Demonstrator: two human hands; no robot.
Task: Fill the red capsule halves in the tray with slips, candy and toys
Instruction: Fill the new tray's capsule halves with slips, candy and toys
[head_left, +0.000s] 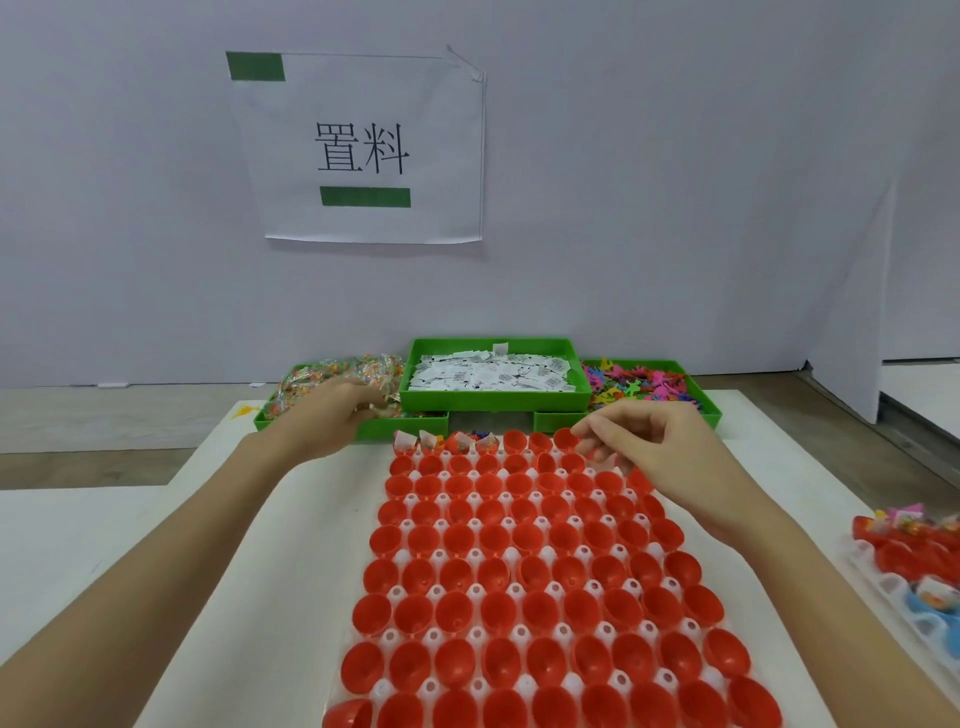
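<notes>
Red capsule halves (540, 608), open side up, seated in a white tray (511, 553) at the near edge of the table (249, 545); nearly all empty. Only the four at the left end of the far row (441, 441) hold slips and coloured fill.

Left hand (332, 410): reaching into the left green bin of wrapped candy (337, 376) at the far edge, fingers curled down among the packets; whether it has gripped one, cannot tell.

Middle green bin, stacked higher: white printed slips (493, 371).

Right hand (649, 441): above the far right of the tray, thumb and fingertips drawn together over the far row; anything pinched there is too small to make out.

Right green bin: small bright plastic toys (639, 387).

Second tray (914, 561), at the right edge of the table: red and blue halves, some filled.

Step in hand, as judged: early filling of the far row. Next move calls for carrying a candy to the next empty half, fifth from the left.
</notes>
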